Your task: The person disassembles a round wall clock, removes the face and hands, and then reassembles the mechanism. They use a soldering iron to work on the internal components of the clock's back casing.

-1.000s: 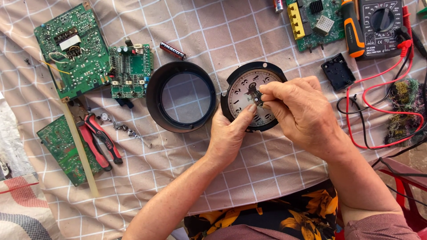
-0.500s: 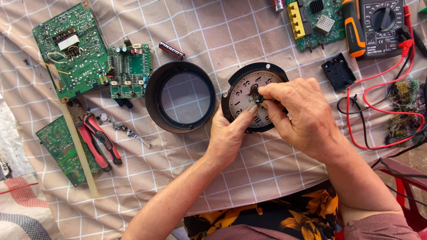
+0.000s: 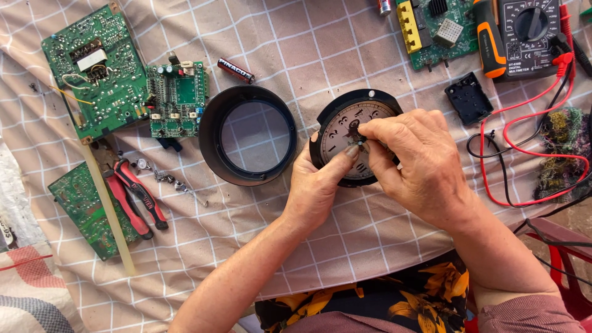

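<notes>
Table draped in a beige checked cloth (image 3: 320,55), circuit boards and a multimeter (image 3: 524,34) around the edges. My left hand (image 3: 317,188) steadies the round clock face (image 3: 345,132) at centre, thumb on the dial. My right hand (image 3: 419,166) has its fingers pinched closed on the small hands at the hub. Best done with light, straight pressure, keeping the dial flat.

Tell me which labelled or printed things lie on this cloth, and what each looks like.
Clock face: round, pale, black-rimmed, centre, under both hands.
Multimeter: top right, dark box, round dial, orange side, printed markings.
Battery: top centre, dark red cylinder with label.
White label: rectangle on the green circuit board, top left.
Pliers: left, red handles with print.
</notes>
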